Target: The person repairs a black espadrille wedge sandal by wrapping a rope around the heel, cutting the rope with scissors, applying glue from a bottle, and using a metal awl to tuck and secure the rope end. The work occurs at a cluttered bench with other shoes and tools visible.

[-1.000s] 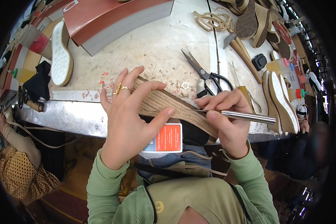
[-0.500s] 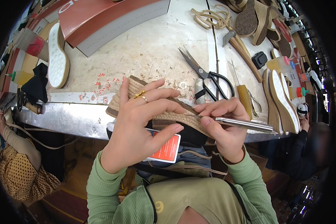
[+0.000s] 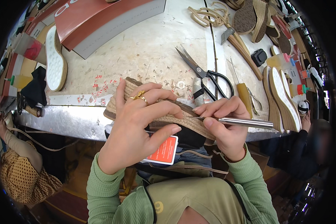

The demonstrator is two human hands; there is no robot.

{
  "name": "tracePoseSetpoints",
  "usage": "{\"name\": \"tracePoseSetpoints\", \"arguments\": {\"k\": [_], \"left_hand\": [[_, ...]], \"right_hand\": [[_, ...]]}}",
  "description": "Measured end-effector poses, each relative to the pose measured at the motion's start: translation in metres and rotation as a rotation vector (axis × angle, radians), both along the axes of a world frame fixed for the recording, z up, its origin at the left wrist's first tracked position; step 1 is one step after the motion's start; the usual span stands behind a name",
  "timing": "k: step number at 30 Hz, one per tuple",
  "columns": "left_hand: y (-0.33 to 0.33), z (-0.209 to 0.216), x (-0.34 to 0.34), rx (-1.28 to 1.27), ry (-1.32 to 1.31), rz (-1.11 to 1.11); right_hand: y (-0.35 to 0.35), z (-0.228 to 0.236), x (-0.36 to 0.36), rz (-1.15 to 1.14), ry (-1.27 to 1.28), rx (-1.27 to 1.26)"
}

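Across the bench's near edge lies a wedge shoe (image 3: 195, 124) with a braided, rope-coloured side and a dark outsole. My left hand (image 3: 132, 121) wraps over it, fingers bent on the braid and thumb on the near side; two gold-coloured rings show on one finger. My right hand (image 3: 229, 128) pinches a slim needle-tipped tool with a metal handle (image 3: 248, 122) at the shoe's right part. Its thin point lies along the braid near my left index fingertip; whether it pierces the braid I cannot tell. Below the shoe hangs an orange-and-white card (image 3: 166, 150).
Black-handled scissors (image 3: 201, 72) lie just beyond the shoe. Right of them are a wooden-handled awl (image 3: 243, 99), a hammer (image 3: 246, 54) and wedge soles (image 3: 285, 99). A red-and-grey box (image 3: 112, 28) stands far left, near a white-topped sole (image 3: 56, 61). Other people sit at both sides.
The whole view has shifted slightly, with the bench items a little farther left. My hands, the shoe and the tool keep almost the same places relative to one another.
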State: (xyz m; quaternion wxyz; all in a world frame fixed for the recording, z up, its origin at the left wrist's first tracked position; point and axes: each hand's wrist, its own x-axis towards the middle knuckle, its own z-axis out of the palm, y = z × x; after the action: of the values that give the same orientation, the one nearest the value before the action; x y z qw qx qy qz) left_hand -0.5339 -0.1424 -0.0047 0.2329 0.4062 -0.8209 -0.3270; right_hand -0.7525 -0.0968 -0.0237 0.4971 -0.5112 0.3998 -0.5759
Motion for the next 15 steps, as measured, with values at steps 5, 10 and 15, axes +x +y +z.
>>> {"name": "tracePoseSetpoints", "arguments": {"k": [5, 10, 15], "left_hand": [[-0.0003, 0.0000, -0.0004, -0.008, -0.013, 0.000], [-0.0001, 0.0011, -0.0008, -0.011, -0.014, 0.001], [0.0011, 0.0014, -0.0016, -0.010, -0.003, 0.012]], "right_hand": [[0.0019, -0.0003, 0.0005, -0.020, 0.008, 0.002], [0.0016, 0.0003, 0.0014, 0.005, 0.024, -0.010], [-0.0039, -0.0029, -0.0042, 0.053, -0.016, 0.024]]}}
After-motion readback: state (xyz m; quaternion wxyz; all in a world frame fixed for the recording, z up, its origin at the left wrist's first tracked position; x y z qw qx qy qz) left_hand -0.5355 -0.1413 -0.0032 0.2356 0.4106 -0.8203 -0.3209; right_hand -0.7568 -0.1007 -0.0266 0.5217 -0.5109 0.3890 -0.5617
